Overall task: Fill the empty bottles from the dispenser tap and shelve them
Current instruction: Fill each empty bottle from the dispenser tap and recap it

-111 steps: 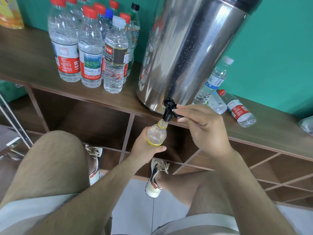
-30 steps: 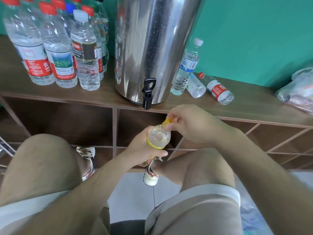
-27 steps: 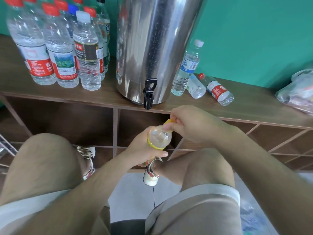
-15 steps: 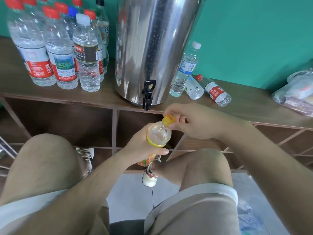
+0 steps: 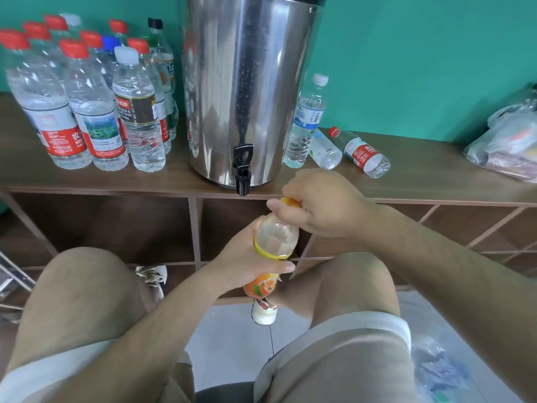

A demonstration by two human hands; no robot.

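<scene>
Just below and right of the tap, the left hand [image 5: 247, 257] is wrapped around the middle of an orange-labelled bottle [image 5: 276, 237], thumb across its front. The right hand [image 5: 322, 205] is curled down over the neck, and its fingers pinch the yellow cap [image 5: 289, 201], of which only a sliver shows.

A few seconds ago the bottle's mouth sat under the tap [image 5: 243, 170] with the right hand on the lever. Now the bottle has come away and the cap is on; half a second ago it showed plainly between the fingertips, and now the fingers close over it. I read that as filling done and the cap being tightened, so shelving this bottle is what's left.

It looks full of pale liquid up to the shoulder. The tap's lever stands upright and I see no stream from the steel dispenser [image 5: 244, 82].

On the tabletop [image 5: 421, 175] left of the dispenser stands a cluster of capped bottles [image 5: 87, 106] holding clear water. To its right one white-capped bottle [image 5: 308, 117] stands, and two lying bottles [image 5: 363, 154] beside it look empty or nearly so, probably next in line. A plastic bag [image 5: 508, 141] sits at the far right. The shelf compartments [image 5: 116, 222] below are dark.
</scene>
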